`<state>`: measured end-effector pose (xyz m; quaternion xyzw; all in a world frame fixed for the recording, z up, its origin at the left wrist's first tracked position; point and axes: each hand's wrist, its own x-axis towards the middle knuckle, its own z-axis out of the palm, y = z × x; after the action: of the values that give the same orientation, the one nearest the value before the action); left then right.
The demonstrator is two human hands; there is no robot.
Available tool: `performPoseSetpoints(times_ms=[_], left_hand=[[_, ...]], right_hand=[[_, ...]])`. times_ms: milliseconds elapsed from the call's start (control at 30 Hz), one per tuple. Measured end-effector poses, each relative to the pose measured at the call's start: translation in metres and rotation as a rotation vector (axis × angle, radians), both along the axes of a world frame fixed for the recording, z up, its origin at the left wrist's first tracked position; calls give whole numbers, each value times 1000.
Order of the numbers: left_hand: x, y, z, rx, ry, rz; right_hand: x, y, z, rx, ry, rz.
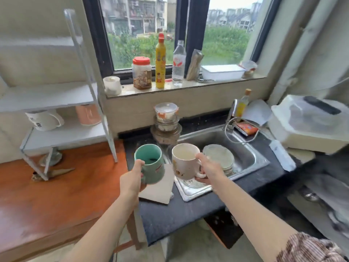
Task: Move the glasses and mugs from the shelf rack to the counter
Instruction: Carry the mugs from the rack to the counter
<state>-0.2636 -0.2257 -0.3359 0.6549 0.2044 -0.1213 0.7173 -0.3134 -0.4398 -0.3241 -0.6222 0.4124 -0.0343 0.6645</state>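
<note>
Both arms reach out over the dark counter (181,210), left hand (132,181) clamped round a green mug (151,163), right hand (207,170) gripping a white mug (184,161) by its handle above the sink's (251,159) near-left corner. Mid-carry, I'd say: next they need a clear spot near the counter's front edge, while two mugs wait on the rack's (62,137) lower shelf.

Teal green mug (150,163) with small orange mark on its side. Cream mug (184,161), orange and yellow print. White shelf rack (62,95); on it, white mug with dark lettering (44,120) and pale pink cup (88,114). Left of the steel-grey sink (243,156): black speckled tabletop (179,210), then orange-brown wooden tabletop (56,195). Yellow bottle with red cap (160,61) above the sink. Brown-and-white striped sleeve (306,248).
</note>
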Motion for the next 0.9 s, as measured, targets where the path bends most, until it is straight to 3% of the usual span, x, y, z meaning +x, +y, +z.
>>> performPoseSetpoints(times_ms=[533,900], left_hand=[[-256,-362,-20,-1,151,-719],[-386,-575,-33,57,219,-1077]], right_hand=[[-362,-283,-17,11,47,-536],[-523,-424,-33,46,70,-960]])
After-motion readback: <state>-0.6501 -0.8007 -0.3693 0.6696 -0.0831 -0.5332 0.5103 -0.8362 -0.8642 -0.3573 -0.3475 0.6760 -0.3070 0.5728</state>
